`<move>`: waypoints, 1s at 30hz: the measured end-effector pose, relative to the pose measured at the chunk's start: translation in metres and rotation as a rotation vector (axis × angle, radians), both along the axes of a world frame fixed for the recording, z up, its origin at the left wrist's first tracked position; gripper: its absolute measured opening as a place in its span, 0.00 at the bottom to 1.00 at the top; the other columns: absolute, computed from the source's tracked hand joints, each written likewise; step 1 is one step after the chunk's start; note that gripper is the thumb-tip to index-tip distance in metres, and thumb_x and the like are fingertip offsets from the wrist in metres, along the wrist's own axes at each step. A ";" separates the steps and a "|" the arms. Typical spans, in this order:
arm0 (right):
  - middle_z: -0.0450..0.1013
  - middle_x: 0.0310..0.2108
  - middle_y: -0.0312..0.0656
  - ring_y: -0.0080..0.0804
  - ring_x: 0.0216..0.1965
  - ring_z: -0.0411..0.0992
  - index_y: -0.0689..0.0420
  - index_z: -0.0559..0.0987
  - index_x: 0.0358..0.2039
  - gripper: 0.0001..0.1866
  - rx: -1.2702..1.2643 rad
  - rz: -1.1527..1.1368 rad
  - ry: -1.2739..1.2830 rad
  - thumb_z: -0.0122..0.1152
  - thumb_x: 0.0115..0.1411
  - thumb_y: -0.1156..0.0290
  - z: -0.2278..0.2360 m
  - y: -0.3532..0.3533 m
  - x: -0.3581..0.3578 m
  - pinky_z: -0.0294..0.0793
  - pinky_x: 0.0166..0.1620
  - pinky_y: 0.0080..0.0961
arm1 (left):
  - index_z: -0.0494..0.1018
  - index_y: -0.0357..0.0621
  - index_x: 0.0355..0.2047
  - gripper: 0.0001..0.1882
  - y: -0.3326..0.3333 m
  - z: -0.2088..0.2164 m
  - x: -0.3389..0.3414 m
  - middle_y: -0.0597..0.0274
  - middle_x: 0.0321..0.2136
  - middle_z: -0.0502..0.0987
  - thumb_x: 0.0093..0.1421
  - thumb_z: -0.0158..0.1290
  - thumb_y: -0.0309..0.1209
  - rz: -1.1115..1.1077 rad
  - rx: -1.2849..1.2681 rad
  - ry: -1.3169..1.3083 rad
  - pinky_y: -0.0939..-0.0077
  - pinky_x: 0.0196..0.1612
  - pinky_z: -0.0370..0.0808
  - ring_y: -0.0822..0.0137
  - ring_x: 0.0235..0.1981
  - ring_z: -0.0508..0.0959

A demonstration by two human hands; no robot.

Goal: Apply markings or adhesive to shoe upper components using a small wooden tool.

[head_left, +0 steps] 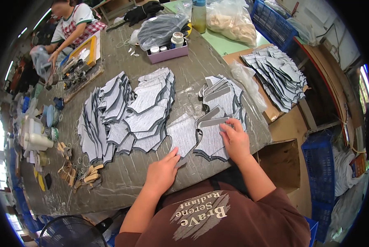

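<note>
A light-grey cut fabric piece (182, 135) with dark edges lies flat at the table's near edge. My left hand (161, 172) is at its lower left, fingertips on its edge. From under those closed fingers a small grey strip (180, 163) pokes out. To the right, overlapping grey pieces (211, 142) lie in a stack, with a smooth darker-grey strip (212, 122) along the upper edge of the top one. My right hand (237, 142) rests there, thumb and forefinger drawn together at the strip's right end. Farther back, another strip (217, 94) lies on more fanned pieces.
Piles of grey pieces (149, 111) cover the table's middle. Bundled tan pieces (90, 175) lie at left, a purple box (168, 53) with jars at the back. More pieces (277, 74) lie on cardboard at right. A co-worker (75, 29) sits at far left; a fan (71, 232) stands below.
</note>
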State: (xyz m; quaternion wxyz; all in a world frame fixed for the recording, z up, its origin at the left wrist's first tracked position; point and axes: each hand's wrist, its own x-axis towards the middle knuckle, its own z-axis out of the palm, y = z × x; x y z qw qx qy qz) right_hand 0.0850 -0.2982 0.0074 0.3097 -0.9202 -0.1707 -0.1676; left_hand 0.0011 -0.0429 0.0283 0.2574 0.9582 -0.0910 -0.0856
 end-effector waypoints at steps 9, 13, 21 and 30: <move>0.68 0.42 0.44 0.43 0.34 0.73 0.56 0.74 0.42 0.18 0.053 -0.090 0.020 0.63 0.49 0.74 0.003 0.002 0.003 0.73 0.34 0.34 | 0.72 0.32 0.41 0.27 -0.013 -0.013 0.021 0.50 0.33 0.75 0.43 0.66 0.36 0.390 -0.089 -0.098 0.67 0.39 0.73 0.54 0.35 0.75; 0.67 0.41 0.46 0.46 0.38 0.71 0.57 0.72 0.45 0.22 0.067 -0.113 0.096 0.64 0.48 0.75 0.008 -0.001 0.008 0.72 0.37 0.35 | 0.73 0.31 0.36 0.22 -0.001 -0.024 0.016 0.48 0.27 0.77 0.45 0.64 0.33 0.438 -0.294 0.043 0.68 0.34 0.72 0.56 0.29 0.77; 0.70 0.37 0.47 0.49 0.38 0.71 0.59 0.73 0.40 0.19 0.291 -0.177 0.307 0.65 0.45 0.78 0.009 -0.002 0.014 0.70 0.41 0.35 | 0.73 0.32 0.29 0.16 0.016 -0.002 -0.034 0.49 0.21 0.75 0.48 0.62 0.33 0.403 -0.439 0.309 0.69 0.29 0.70 0.62 0.23 0.75; 0.76 0.32 0.44 0.36 0.25 0.73 0.60 0.72 0.30 0.10 0.480 0.051 0.180 0.49 0.46 0.86 -0.017 -0.013 0.008 0.70 0.29 0.24 | 0.73 0.33 0.28 0.12 0.014 0.004 -0.028 0.49 0.24 0.74 0.51 0.58 0.32 0.474 -0.441 0.124 0.69 0.31 0.70 0.56 0.25 0.74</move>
